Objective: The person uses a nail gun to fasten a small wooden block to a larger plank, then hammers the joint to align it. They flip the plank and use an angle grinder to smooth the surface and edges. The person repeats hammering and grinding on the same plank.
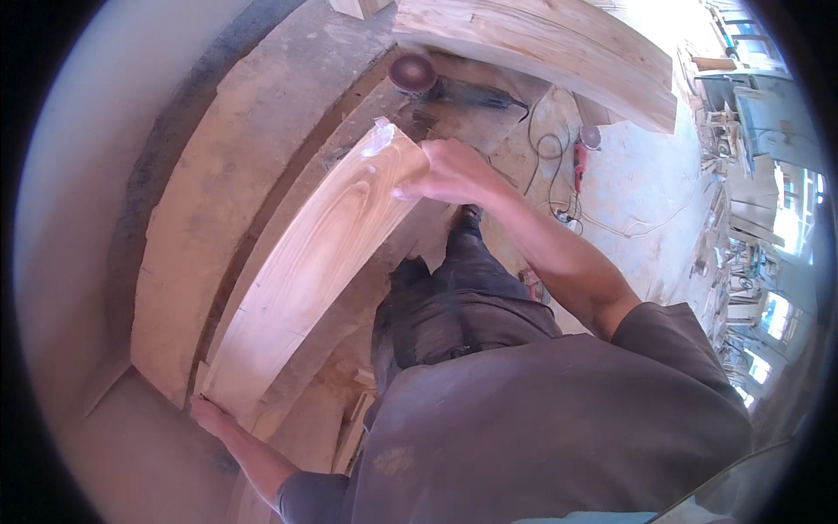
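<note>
A thick pale wooden board (305, 262) with curved grain lies slantwise across the left half of the view. Whitish marks show at its far end. My right hand (449, 173) grips the right edge of that far end, thumb on the top face and the other fingers partly hidden over the edge. At the near left end, my left hand (209, 415) is closed on the board's corner, its fingers mostly hidden. Beyond the far end rests a dark angle grinder (471, 93) with a round brown sanding disc (412, 74).
Long planks (236, 148) lie along the wall (70, 236) at left. A large timber beam (541, 52) is at the far right. A red power tool (580, 164) and its cord (546, 144) lie on the floor. Wood offcuts (353, 428) are beside my legs.
</note>
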A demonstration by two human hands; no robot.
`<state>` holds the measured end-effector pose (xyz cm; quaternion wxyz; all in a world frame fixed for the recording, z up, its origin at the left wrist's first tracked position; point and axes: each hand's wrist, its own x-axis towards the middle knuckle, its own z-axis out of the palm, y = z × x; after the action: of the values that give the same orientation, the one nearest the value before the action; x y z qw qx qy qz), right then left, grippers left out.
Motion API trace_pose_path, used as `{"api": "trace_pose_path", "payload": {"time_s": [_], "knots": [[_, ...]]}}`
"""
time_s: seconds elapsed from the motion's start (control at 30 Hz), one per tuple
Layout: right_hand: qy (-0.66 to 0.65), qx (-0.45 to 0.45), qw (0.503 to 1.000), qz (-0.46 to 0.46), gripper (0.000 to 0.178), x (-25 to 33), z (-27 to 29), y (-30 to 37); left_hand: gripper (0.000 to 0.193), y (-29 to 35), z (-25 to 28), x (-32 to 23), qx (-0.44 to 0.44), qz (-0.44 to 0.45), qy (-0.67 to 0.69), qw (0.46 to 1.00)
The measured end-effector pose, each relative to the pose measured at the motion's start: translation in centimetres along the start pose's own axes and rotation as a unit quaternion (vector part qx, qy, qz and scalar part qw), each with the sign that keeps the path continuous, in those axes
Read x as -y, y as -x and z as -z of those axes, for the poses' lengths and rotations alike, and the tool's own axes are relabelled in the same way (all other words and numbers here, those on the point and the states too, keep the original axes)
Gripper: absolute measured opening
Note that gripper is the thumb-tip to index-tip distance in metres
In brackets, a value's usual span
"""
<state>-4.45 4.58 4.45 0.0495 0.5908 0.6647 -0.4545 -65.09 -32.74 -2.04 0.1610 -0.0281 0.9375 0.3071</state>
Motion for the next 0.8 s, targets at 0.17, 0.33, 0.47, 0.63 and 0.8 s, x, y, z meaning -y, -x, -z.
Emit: {"api": "trace_pose_path", "payload": {"time_s": [0.17, 0.33, 0.47, 0.63, 0.8], "knots": [[-0.059, -0.094, 0.994, 0.012, 0.075, -2.4, -2.2, 0.6, 0.055, 7.6, -2.7, -3.8, -0.121, -0.123, -0.309, 0.935], [-0.062, -0.092, 0.993, 0.033, 0.083, -2.8, -1.8, 1.4, 0.043, 11.2, -8.2, -4.2, -0.173, -0.321, -0.537, 0.761], [-0.03, -0.124, 0.982, 0.136, 0.09, -3.5, -1.4, 0.6, 0.06, 22.1, -16.4, -7.8, -0.082, -0.45, -0.179, 0.871], [0.054, -0.073, 0.979, 0.181, 0.09, -2.7, 0.1, -0.4, 0.061, 33.6, -23.0, -13.4, -0.027, -0.557, -0.179, 0.81], [0.149, -0.065, 0.952, 0.26, 0.084, -3.4, 0.9, -0.4, 0.064, 36.4, -24.6, -15.1, -0.013, -0.544, -0.174, 0.821]]}}
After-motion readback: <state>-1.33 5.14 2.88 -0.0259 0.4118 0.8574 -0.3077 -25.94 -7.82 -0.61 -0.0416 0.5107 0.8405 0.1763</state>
